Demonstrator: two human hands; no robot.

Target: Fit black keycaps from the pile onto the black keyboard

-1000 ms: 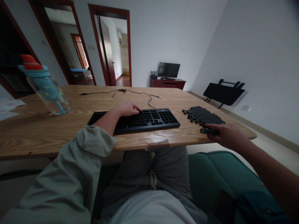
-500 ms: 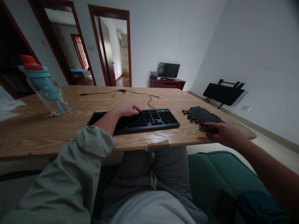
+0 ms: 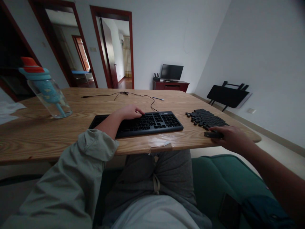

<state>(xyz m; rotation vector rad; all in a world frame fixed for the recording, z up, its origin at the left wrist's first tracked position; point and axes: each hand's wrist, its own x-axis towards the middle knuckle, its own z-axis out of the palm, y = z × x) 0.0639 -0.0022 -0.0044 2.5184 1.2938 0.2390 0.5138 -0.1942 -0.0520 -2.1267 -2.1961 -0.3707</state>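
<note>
A black keyboard (image 3: 152,123) lies near the front edge of the wooden table. My left hand (image 3: 130,112) rests across its left half with the fingers stretched out toward the back rim, partly hiding the keys under it. To the keyboard's right sits a spread of loose black keycaps (image 3: 208,117), laid close together. In front of them my right hand (image 3: 230,136) is closed around the end of a long black keycap (image 3: 212,135), shaped like a space bar. That hand is at the table's front edge, just beside the loose keycaps.
A clear bottle (image 3: 51,92) with a blue and red lid stands at the left by white tissue (image 3: 9,109). The keyboard's cable (image 3: 138,94) runs over the table's back part, near a thin blue tool (image 3: 158,99). Tape (image 3: 162,147) covers the front edge.
My right hand has shifted very slightly, and the long keycap in it has turned a little and moved slightly right. My left hand and the keyboard stay where they were.
</note>
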